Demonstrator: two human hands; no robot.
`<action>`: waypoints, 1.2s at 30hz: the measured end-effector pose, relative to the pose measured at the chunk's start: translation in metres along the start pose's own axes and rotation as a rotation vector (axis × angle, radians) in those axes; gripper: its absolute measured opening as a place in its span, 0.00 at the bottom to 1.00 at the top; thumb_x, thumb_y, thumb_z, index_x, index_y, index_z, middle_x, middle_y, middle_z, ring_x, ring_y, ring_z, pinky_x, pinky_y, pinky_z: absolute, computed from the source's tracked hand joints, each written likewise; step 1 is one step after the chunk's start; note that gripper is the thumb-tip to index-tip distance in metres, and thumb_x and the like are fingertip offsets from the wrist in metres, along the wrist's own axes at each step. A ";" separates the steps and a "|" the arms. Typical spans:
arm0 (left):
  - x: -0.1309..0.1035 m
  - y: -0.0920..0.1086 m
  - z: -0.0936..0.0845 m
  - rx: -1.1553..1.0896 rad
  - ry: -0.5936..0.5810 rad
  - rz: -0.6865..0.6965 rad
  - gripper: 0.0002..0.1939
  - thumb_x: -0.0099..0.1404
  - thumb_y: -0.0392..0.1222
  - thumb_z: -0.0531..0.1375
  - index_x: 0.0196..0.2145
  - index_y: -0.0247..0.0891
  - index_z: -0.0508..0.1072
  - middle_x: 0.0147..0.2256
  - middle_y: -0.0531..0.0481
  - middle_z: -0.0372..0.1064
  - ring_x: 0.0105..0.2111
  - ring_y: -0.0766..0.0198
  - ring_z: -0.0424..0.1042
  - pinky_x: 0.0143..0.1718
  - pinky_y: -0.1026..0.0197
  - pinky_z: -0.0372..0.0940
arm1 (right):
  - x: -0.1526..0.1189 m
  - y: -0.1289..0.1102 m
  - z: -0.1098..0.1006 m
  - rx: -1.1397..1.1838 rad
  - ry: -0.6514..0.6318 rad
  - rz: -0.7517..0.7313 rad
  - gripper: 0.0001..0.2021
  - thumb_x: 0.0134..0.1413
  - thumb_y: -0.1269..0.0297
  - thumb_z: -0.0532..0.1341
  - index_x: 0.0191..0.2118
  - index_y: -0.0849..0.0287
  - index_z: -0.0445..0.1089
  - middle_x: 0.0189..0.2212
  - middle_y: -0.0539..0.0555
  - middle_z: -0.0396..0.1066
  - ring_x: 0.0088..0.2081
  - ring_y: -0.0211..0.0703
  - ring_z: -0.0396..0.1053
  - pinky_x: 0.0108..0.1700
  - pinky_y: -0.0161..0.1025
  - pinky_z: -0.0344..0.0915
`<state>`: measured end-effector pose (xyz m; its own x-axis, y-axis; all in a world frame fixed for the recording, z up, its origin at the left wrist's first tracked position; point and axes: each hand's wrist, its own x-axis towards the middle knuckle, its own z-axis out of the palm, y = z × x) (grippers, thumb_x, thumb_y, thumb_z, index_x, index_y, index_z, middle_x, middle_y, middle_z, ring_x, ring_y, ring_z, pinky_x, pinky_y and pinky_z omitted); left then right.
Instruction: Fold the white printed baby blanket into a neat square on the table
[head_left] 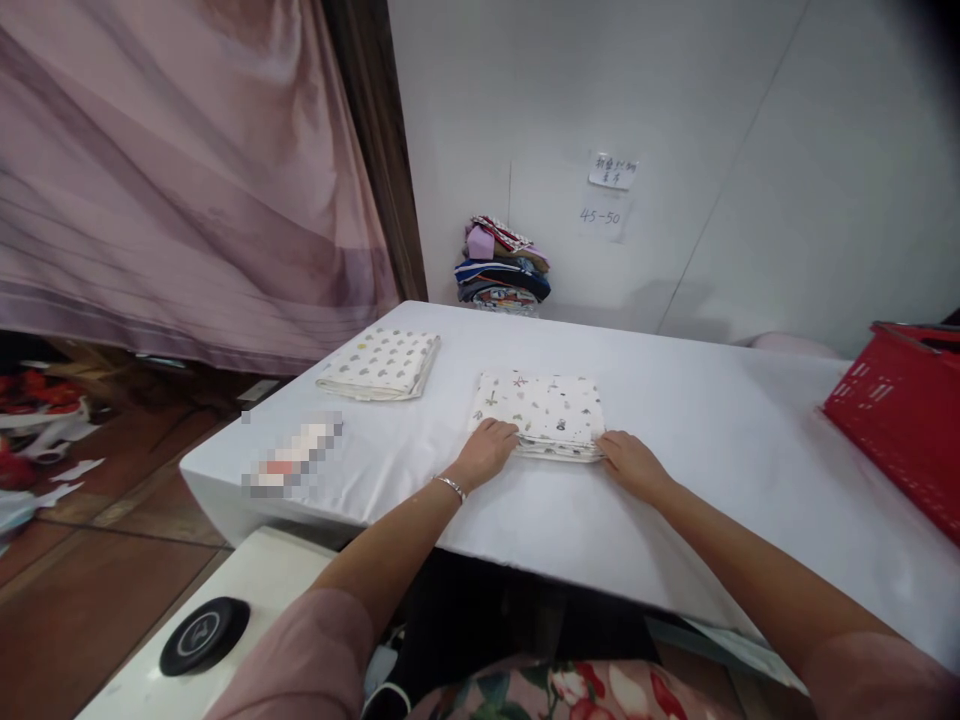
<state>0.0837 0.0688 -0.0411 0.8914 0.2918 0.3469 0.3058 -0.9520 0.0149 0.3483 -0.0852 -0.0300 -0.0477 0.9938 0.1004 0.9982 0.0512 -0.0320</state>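
A white cloth with small grey and brown prints [540, 408] lies folded into a layered rectangle on the white-covered table [697, 450]. At its near left corner, my left hand [486, 452], with a silver bracelet at the wrist, has its fingers closed on the edge. The near right corner is pinched by my right hand [631, 464], thumb and fingers together. Farther left on the table sits a second folded cloth [382, 365], white with rows of grey shapes and one yellow spot; neither hand touches it.
A red plastic basket [892, 420] stands at the table's right end. Stacked folded clothes [502, 265] rise behind the far edge, by the wall. A pixelated item [292, 460] lies front left. A black round object [204, 636] rests on a white surface below. A pink curtain [187, 180] hangs left.
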 end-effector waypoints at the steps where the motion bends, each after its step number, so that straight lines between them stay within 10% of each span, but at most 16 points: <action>1: -0.001 0.000 0.001 0.001 -0.003 0.006 0.14 0.65 0.29 0.45 0.39 0.36 0.70 0.46 0.43 0.67 0.45 0.61 0.65 0.47 0.54 0.58 | 0.000 0.000 0.000 0.000 0.002 -0.002 0.13 0.52 0.76 0.50 0.40 0.61 0.68 0.42 0.58 0.67 0.42 0.47 0.63 0.43 0.40 0.59; 17: -0.034 -0.015 -0.009 0.040 0.101 -0.413 0.16 0.58 0.28 0.50 0.42 0.40 0.68 0.43 0.44 0.68 0.46 0.57 0.64 0.44 0.54 0.59 | -0.002 0.002 0.006 0.028 0.027 0.005 0.17 0.53 0.73 0.49 0.47 0.60 0.67 0.46 0.59 0.66 0.45 0.47 0.62 0.46 0.42 0.60; 36: -0.050 -0.014 -0.003 -0.470 0.317 -0.692 0.17 0.55 0.31 0.53 0.43 0.41 0.68 0.45 0.50 0.65 0.44 0.66 0.67 0.44 0.62 0.66 | -0.003 0.003 0.011 -0.025 0.029 0.004 0.18 0.53 0.72 0.49 0.48 0.63 0.67 0.47 0.61 0.65 0.47 0.49 0.63 0.48 0.43 0.60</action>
<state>0.0341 0.0670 -0.0562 0.4026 0.8416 0.3599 0.5096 -0.5327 0.6757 0.3510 -0.0872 -0.0416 -0.0425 0.9908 0.1287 0.9990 0.0439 -0.0080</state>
